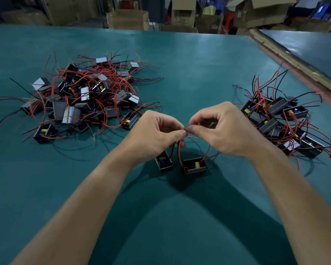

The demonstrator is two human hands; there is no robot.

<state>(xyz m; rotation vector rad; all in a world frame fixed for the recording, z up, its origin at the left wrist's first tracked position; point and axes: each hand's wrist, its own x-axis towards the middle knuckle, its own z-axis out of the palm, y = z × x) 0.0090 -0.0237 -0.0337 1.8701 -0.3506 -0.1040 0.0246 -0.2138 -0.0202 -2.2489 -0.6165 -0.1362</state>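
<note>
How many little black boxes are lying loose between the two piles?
2: one black box under the left hand, a second box just right of it, below the right hand. Hands could hide another.

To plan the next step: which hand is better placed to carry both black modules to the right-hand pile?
Probably the right hand: it already pinches the red wires, and the right-hand pile lies just beside it; the left hand is farther.
</note>
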